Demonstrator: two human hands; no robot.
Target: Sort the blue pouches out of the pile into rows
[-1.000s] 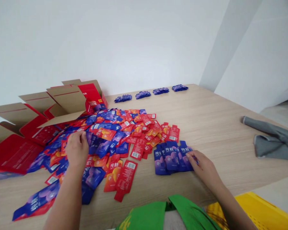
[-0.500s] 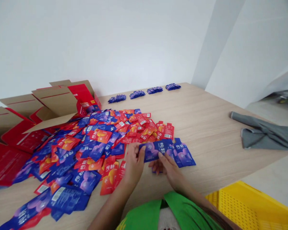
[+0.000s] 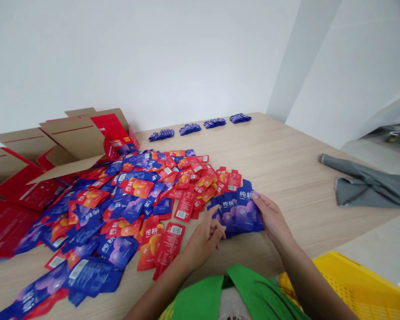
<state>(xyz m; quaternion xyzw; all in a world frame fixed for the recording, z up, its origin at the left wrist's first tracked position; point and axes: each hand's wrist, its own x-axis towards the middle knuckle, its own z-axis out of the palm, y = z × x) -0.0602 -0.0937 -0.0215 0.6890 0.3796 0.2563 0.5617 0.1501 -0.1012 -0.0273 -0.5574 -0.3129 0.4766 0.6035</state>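
In the head view my right hand pinches the upper right edge of a blue sachet with purple fruit and white lettering. This sachet stands upright over other blue sachets, which overlap in a row on the table. My left hand is at the left end of that row, index finger stretched out and the other fingers loosely bent, with nothing visible in it. Just left of it lie a red sachet showing its barcode side and another red sachet with orange fruit.
A mixed heap of red and blue sachets covers the table's left side. Open red cartons stand behind it. Several blue bundles line the back edge. A grey cloth lies right; a yellow crate sits below.
The blue sachet held between both hands has moved right and turned upright over the row, now in my right hand only. My left hand has let go of it.
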